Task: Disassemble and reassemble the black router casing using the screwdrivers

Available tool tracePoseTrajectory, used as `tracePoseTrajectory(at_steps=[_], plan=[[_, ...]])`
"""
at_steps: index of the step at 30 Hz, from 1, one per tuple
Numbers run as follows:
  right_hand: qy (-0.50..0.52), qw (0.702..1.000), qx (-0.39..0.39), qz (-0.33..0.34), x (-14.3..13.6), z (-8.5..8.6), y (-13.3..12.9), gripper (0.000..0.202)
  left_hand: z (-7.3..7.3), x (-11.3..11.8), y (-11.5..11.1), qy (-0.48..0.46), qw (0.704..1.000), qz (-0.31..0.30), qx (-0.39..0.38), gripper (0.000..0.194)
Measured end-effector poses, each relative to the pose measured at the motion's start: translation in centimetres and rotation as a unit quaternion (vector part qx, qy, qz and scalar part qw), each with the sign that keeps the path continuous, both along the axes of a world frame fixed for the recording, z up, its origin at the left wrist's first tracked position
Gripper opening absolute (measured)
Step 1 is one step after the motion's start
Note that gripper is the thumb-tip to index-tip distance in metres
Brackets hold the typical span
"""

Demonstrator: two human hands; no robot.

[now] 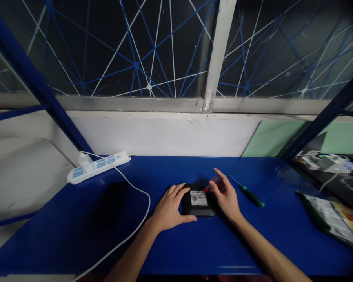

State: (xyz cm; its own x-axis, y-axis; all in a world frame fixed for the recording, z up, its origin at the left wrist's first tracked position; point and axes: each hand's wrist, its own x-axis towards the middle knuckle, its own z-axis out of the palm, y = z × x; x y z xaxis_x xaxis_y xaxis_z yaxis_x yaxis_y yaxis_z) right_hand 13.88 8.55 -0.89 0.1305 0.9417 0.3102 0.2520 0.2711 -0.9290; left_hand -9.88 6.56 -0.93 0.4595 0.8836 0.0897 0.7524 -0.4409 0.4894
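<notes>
Black box [200, 211] lies flat on the desk [176, 250], label [202, 201] up, between my hands. Left hand [171, 207]: spread against the box's left side, thumb by its near edge. Right hand [226, 196]: pinching a slim screwdriver [207, 188] above the box, tip at the label—contact uncertain. I judge the casing light, stiff, perhaps slippery—best held by opposite side walls. Green-handled screwdriver [252, 195] rests right of the box.

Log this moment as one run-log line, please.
left hand: on black box | right hand: holds red-collared screwdriver, tip over label | green-handled screwdriver: on blue table
</notes>
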Motion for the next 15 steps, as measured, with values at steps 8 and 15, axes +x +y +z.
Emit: tracePoseTrajectory(at_steps=[8,15], plan=[[0.008,0.998,0.027,-0.053,0.9,-0.9,1.3,0.065,-0.5,-0.1,0.2,0.000,1.000,-0.005,0.009,0.091],[-0.020,0.990,0.061,-0.127,3.3,-1.2,3.2,0.059,-0.5,-0.2,0.2,0.001,1.000,-0.009,0.019,0.090]])
